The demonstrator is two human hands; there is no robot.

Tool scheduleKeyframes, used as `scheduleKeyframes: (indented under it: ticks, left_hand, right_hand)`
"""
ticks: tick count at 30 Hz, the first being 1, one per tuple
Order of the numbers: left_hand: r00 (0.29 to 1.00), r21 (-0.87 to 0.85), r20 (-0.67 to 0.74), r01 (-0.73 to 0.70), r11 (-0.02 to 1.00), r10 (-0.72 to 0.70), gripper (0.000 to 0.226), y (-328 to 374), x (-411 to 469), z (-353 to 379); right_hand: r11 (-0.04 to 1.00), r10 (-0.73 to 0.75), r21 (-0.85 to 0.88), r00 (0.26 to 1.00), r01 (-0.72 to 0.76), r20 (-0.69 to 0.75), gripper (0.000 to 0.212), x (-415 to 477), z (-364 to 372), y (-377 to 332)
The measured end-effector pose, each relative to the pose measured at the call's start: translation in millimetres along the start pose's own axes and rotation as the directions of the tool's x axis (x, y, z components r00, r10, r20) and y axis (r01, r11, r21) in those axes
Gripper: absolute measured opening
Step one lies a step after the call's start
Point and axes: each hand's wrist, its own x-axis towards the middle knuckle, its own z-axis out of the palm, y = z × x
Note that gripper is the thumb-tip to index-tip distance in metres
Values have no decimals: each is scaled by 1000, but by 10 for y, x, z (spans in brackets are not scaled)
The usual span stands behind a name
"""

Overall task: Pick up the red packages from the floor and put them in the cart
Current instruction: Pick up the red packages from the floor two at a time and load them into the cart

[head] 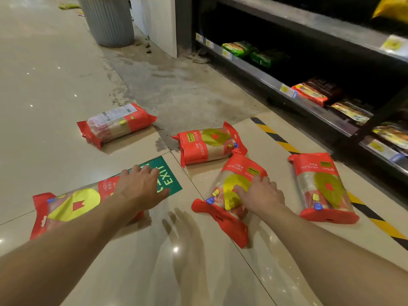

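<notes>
Several red packages with yellow emblems lie on the tiled floor. My left hand rests fingers spread on the right end of the nearest left package. My right hand lies flat on top of the middle package, fingers on its yellow emblem. It has not closed around the package. Another package lies just beyond it, one is to the right by the striped tape, and one lies farther back left. No cart is in view.
A store shelf with packaged goods runs along the right. Black-yellow tape marks the floor before it. A green EXIT sticker sits between my hands. A grey ribbed bin and a white panel stand at the back.
</notes>
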Motion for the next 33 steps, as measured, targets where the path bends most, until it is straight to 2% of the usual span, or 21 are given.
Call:
scheduleKeyframes:
  ticks: [2,4,7,11,17,19,22,23,26,29,32,33]
  left_hand:
    - [1000,13,-6,9,1000,-9,75,-25,64,27]
    - [1000,6,-11,24,1000,-23,75,-44,127,32]
    - [999,-37,2,51,998,-51,76,-63,188,37]
    - [994,-51,62,91,995,-88,72,-100,192,157]
    - [993,-22,66,97,995,-95,66,-243,146,401]
    - [994,-35,55,100,994,-98,64,-289,171,487]
    - [988,-72,78,141,987,-135,60,-339,177,577]
    - [985,-92,79,162,982,-155,57,-363,182,612]
    - [956,-140,111,287,948,-273,46,-449,177,728]
    - [923,-184,173,373,909,-344,43,-463,142,808]
    - [874,-259,273,470,844,-403,62,-467,181,899]
    - [859,-277,300,495,824,-415,71,-472,205,936]
  right_hand:
    - [962,160,216,985,-170,61,88,167,92,114]
    - [871,279,381,951,-310,135,92,349,185,199]
    - [721,364,546,904,-426,224,97,549,364,222]
    - [633,330,637,897,-441,293,101,663,643,146]
    - [644,317,644,911,-412,266,106,762,809,43]
    - [603,317,680,907,-418,277,120,811,878,63]
    - [523,339,730,893,-439,295,158,999,1155,167]
    - [492,344,748,889,-445,303,161,1053,1242,198]
    - [434,344,794,892,-427,292,159,932,1104,118]
    - [447,308,813,918,-372,251,142,685,770,-12]
    - [507,278,790,933,-344,227,117,608,631,-53]
    - [523,268,785,938,-333,220,114,605,614,-56]
